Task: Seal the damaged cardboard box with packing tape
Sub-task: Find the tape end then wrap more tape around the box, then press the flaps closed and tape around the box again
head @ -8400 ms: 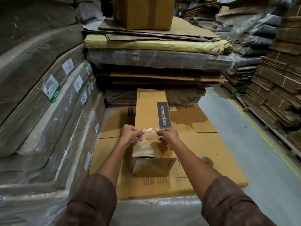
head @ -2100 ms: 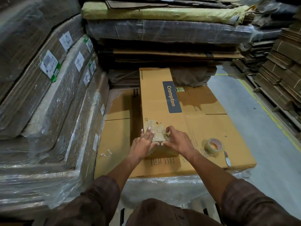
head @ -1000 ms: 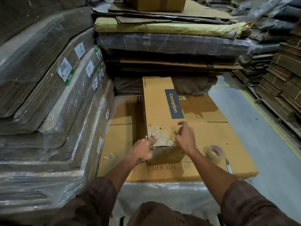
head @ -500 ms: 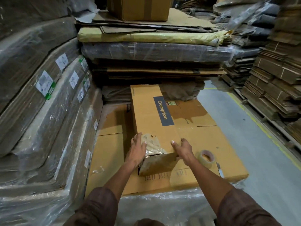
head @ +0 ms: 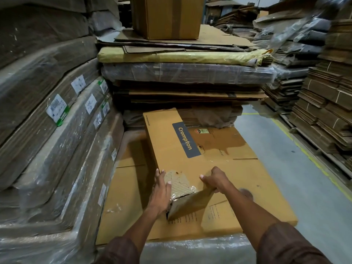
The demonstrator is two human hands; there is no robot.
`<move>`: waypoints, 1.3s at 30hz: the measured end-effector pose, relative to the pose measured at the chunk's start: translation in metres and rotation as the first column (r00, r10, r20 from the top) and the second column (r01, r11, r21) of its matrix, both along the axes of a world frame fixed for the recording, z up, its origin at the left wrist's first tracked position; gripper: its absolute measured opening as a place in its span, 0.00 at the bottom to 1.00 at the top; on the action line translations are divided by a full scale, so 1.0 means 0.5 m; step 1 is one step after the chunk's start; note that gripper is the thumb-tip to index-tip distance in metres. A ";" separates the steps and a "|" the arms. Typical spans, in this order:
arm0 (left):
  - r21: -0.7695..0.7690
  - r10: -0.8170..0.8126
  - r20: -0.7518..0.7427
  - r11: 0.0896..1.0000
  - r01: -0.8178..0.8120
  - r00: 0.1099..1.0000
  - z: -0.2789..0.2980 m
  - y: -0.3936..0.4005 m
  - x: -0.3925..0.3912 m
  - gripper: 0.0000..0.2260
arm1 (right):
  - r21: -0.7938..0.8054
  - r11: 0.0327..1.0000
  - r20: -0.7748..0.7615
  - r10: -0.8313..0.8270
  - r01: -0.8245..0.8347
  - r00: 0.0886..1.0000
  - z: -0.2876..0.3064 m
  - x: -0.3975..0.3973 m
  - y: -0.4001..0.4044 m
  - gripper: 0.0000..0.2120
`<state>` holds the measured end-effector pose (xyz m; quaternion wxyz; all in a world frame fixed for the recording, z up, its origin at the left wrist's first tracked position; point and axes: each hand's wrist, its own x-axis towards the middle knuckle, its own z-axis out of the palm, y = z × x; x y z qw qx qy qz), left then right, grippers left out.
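The near end face of the cardboard box [head: 179, 149] lay in shadow and its torn corner was partly screened by the left hand [head: 160, 189], so the tear's extent could not be made out; clear tape [head: 185, 190] glinted over the exposed corrugation there. The box lay on the flattened cartons [head: 247, 202] serving as the surface, its long axis running away from the person and angled slightly left, "Crompton" label up. The left hand pressed flat, fingers straight, against the near-left corner, while the right hand [head: 214, 180] gripped the near-right edge with curled fingers.
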<state>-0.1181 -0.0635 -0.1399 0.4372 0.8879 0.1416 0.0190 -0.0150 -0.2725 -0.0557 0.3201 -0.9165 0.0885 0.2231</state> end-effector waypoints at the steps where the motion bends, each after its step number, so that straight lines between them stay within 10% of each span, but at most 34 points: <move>1: -0.077 0.016 0.041 0.997 -0.013 0.999 -0.004 0.009 -0.004 0.26 | -0.006 1.000 -0.035 0.017 -0.018 0.999 0.007 -0.001 0.006 0.27; 11: -0.431 0.269 0.082 0.878 -0.209 0.960 -0.010 0.158 -0.061 0.18 | -0.033 0.956 -0.090 0.288 -0.292 0.953 0.059 -0.022 0.102 0.31; 22: -0.284 0.491 -0.039 0.829 -0.481 0.870 0.015 0.177 -0.029 0.14 | -0.215 0.841 -0.138 0.477 -0.496 0.868 0.098 -0.026 0.175 0.28; 39: -0.060 0.301 0.027 0.952 -0.299 0.953 0.145 -0.005 0.101 0.20 | -0.148 0.987 -0.086 0.052 -0.064 0.995 0.010 0.026 0.006 0.23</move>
